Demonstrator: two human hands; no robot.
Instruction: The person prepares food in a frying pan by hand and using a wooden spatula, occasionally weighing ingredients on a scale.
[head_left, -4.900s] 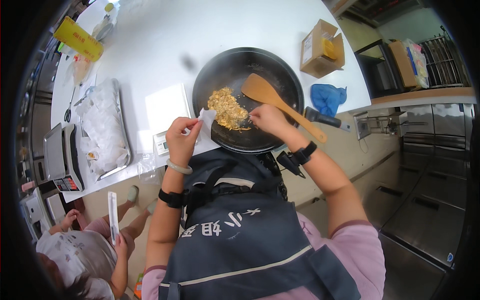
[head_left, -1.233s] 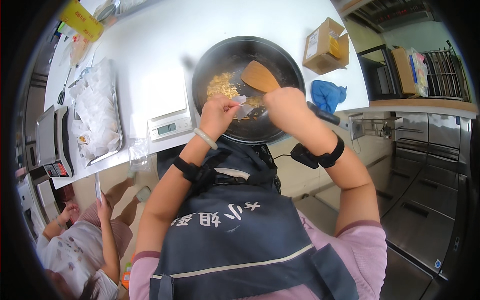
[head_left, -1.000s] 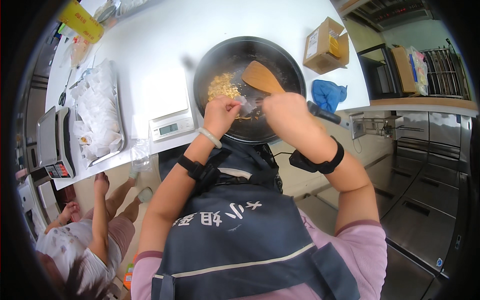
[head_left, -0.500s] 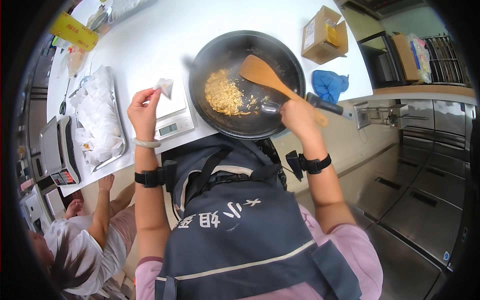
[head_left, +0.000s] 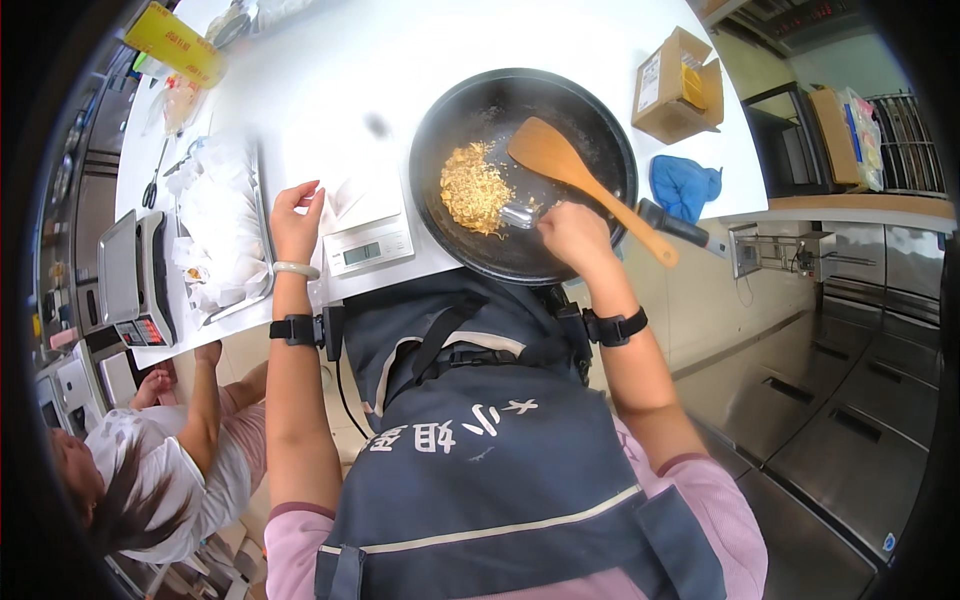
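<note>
A metal spoon (head_left: 519,215) is gripped in my right hand (head_left: 577,238), its bowl at the edge of yellow, crumbly food (head_left: 475,188) in a black frying pan (head_left: 575,105). My left hand (head_left: 296,225) is beside a white digital scale (head_left: 370,246), fingers bent, with a gap between thumb and forefinger and nothing visible between them. On the scale's plate sits a small white paper packet (head_left: 347,196), hard to make out against the white. A wooden spatula (head_left: 580,172) leans across the pan's right side, its handle over the rim.
Left of me stand a metal tray (head_left: 262,180) of white paper packets, a second scale (head_left: 130,265) and scissors (head_left: 153,180). Rightward are the pan's handle (head_left: 680,224), a blue cloth (head_left: 685,187) and a cardboard box (head_left: 665,105). Another person (head_left: 170,460) is at lower left.
My left hand has let go of the white paper packet, now on the scale, and drawn back. My right hand has brought the spoon closer to the food. The view has shifted slightly.
</note>
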